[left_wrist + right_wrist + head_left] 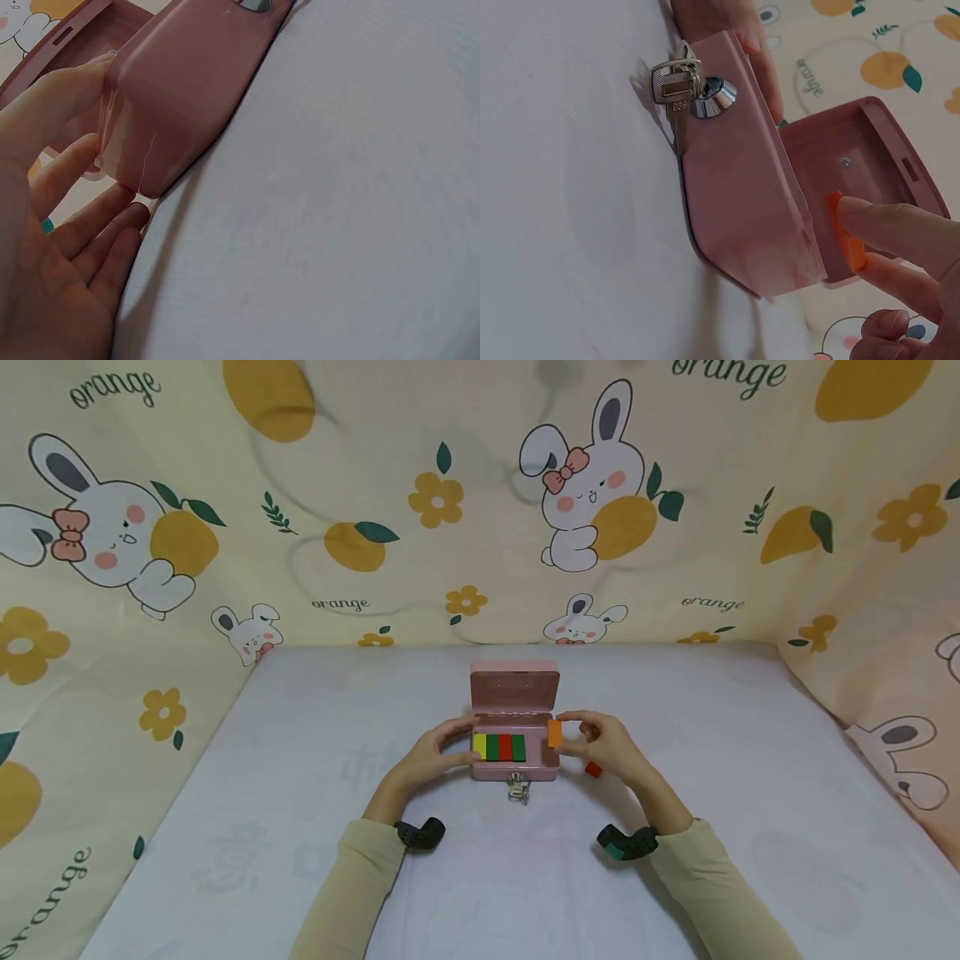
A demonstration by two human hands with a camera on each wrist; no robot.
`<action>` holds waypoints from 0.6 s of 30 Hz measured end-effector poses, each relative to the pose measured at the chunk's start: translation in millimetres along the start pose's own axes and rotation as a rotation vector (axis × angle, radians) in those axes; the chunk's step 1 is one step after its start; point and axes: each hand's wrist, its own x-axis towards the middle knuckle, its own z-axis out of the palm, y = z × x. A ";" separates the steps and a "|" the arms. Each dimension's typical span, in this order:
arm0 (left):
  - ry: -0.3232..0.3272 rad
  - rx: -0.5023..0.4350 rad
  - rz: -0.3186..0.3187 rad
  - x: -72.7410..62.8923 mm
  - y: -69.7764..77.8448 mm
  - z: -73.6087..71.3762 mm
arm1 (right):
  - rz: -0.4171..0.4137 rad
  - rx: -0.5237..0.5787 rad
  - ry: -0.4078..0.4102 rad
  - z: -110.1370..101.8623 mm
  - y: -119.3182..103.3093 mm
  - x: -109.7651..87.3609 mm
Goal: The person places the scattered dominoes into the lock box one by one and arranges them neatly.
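A pink metal cash box [536, 773] stands on the white table, its lid [514, 692] raised. Inside, a row of yellow, green and red blocks [506, 747] fills the left and middle part. My left hand [423, 760] grips the box's left end, thumb at the front and fingers toward the back. Between thumb and forefinger my right hand [611, 747] pinches an orange block [847, 234], upright over the box's right end. Keys [676, 88] hang from the lock [715, 97] in the box's front wall.
A small red block [593, 769] lies on the table [300, 827], under the right hand and right of the box. A cloth [480, 560] printed with rabbits and oranges hangs behind the table and along its sides.
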 end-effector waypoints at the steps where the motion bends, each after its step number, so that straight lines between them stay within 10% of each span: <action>1: 0.001 -0.001 0.000 0.0 -0.1 0.0 | -0.002 0.001 -0.002 0.6 0.0 0.2; 18: 0.006 0.006 -0.015 0.6 -0.4 1.0 | -0.003 0.006 -0.036 10.0 -1.9 2.4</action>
